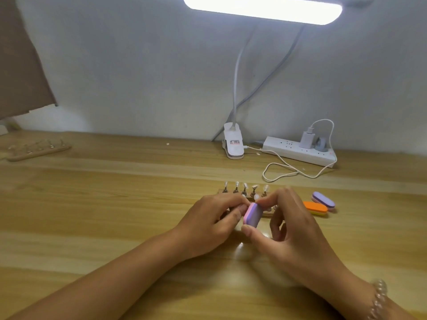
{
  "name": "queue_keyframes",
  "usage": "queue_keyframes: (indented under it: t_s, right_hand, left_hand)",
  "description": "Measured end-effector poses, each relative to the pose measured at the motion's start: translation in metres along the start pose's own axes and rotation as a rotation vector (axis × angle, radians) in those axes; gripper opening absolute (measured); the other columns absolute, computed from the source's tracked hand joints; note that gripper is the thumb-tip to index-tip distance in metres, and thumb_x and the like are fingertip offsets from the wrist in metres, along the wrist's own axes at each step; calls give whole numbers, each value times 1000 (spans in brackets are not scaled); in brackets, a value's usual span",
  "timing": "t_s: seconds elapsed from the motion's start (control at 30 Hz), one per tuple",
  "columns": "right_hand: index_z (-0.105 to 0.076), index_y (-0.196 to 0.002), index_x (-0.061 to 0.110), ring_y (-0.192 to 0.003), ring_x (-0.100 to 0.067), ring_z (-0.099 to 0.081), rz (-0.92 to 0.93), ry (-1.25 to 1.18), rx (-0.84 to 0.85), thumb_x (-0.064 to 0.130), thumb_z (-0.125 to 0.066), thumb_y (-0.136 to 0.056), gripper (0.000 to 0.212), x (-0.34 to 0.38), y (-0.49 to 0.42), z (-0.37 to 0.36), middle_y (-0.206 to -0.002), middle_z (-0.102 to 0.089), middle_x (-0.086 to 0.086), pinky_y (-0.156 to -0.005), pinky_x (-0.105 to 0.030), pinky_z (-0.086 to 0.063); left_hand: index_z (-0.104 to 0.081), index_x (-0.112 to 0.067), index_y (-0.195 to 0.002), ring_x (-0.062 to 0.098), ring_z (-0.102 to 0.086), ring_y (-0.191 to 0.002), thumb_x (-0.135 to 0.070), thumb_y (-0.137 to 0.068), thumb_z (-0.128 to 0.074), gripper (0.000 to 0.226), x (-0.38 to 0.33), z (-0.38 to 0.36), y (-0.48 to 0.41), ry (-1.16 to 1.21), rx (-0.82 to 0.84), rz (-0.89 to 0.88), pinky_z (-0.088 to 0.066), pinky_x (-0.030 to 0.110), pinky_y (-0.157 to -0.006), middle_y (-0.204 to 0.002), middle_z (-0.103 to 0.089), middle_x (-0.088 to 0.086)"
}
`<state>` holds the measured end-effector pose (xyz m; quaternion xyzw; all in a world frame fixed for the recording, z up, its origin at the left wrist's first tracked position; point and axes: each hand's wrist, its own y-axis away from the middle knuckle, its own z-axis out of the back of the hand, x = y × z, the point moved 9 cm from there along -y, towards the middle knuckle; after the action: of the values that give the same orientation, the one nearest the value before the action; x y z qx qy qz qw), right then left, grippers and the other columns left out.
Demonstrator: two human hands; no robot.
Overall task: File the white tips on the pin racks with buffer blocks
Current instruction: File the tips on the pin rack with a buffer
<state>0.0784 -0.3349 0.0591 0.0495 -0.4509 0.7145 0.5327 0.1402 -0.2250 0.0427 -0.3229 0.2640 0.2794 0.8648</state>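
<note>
Pinching a purple buffer block [253,214], right hand [291,227] nears left hand [208,222], hold unclear; lamp label [234,142] unreadable.

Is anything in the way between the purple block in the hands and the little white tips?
No, nothing visible is. The right hand pinches the buffer block right at a white tip on the near pin rack. The two spare blocks lie off to the right, clear of it.

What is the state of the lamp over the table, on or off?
On. The lamp glows bright white along its whole bar, and a glare spot shows on the table.
</note>
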Motion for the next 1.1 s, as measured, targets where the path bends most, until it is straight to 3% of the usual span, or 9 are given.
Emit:
queue_keyframes:
  t_s: [0.13,0.27,0.37,0.47,0.67,0.77,0.9,1.0,1.1]
  right_hand:
    - [-53,-92,24,-59,-15,-49,-59,47,-51,31,-80,-74,33,-10,-4,8,-93,-53,12,-55,-21,-41]
    - [-49,-94,28,-60,-4,-45,62,108,67,47,-70,-71,37,10,3,-7,-94,-46,17,-50,-34,-47]
    - [-52,-94,24,-61,0,-45,57,120,68,45,-74,-70,38,11,2,-7,-94,-46,15,-50,-36,-48]
    - [-53,-94,24,-58,-8,-47,66,97,63,49,-69,-70,38,14,1,-6,-93,-48,12,-48,-37,-46]
    - [-53,-94,23,-59,-21,-51,-82,-20,-121,23,-83,-72,38,-10,-2,15,-92,-57,8,-53,-20,-40]
    - [-54,-98,23,-57,-19,-51,-52,9,-128,22,-83,-72,39,-9,-3,15,-95,-53,13,-51,-20,-41]
    - [-54,-105,23,-56,-13,-53,92,102,7,25,-83,-75,42,7,1,-2,-102,-49,13,-46,-30,-46]
    - [-55,-104,22,-55,-13,-53,29,107,-57,26,-83,-74,41,-2,-2,7,-98,-49,13,-48,-31,-45]
    - [-54,-104,24,-54,-12,-51,92,147,-8,40,-73,-75,38,9,1,0,-101,-47,14,-44,-31,-46]
  left_hand:
    - [-69,-13,-96,3,-51,-74,-23,-95,-47,24,0,0,-1,12,-1,-1,-42,30,-67,-78,-57,-17]
    - [-70,-13,-99,7,-55,-77,-16,-97,-50,20,-1,0,0,6,0,-2,-47,35,-70,-82,-62,-13]
    - [-70,-11,-102,9,-58,-76,-11,-101,-51,19,0,2,-1,24,-14,14,-49,36,-69,-84,-64,-9]
    - [-69,-13,-100,1,-54,-72,-6,-101,-51,19,1,2,-1,60,-17,32,-44,27,-67,-79,-59,-18]
    - [-66,-15,-98,-2,-60,-77,-3,-101,-49,21,1,2,0,119,-18,35,-48,20,-73,-82,-64,-14]
    - [-64,-17,-97,-10,-54,-62,-2,-100,-50,21,4,0,0,143,-3,55,-39,10,-59,-77,-62,-21]
    - [-61,-27,-92,-4,-49,-54,-2,-99,-50,28,4,-3,0,127,45,59,-36,17,-56,-64,-56,-27]
    - [-62,-27,-92,-6,-50,-56,-5,-99,-51,25,4,-2,0,118,40,62,-35,13,-57,-67,-56,-27]
    - [-65,-26,-94,1,-51,-66,-12,-95,-49,21,6,-4,0,100,55,62,-39,24,-62,-75,-58,-20]
